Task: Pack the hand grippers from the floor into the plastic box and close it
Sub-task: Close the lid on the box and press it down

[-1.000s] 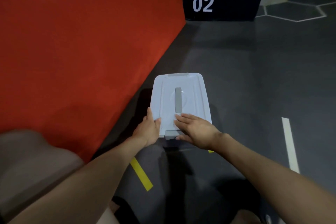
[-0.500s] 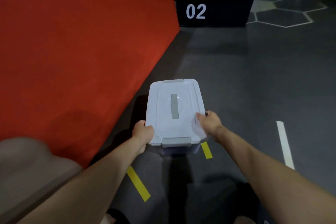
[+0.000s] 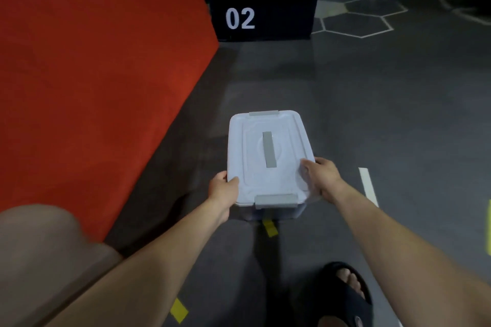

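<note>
The white plastic box (image 3: pixel 255 156) is closed, its lid on, with grey latches at the near and far ends and a grey strip handle along the lid's middle. My left hand (image 3: pixel 222 190) grips the box's left rim near the front corner, thumb on the lid. My right hand (image 3: pixel 320 176) grips the right rim, thumb and fingers curled over the lid's edge. The box appears lifted off the dark floor between both hands. No hand grippers are visible; the box's contents are hidden.
A large red mat (image 3: pixel 87 82) covers the left. A black box marked "02" (image 3: pixel 261 5) stands ahead. Yellow tape marks (image 3: pixel 270 228) and a white line (image 3: pixel 368 186) lie on the dark floor. My sandalled foot (image 3: pixel 345 292) shows at the bottom, my knee (image 3: pixel 39 241) at the left.
My hands went from the near latch and lid to the box's two sides and gripped the rims. The box came up off the floor and nearer to me.
</note>
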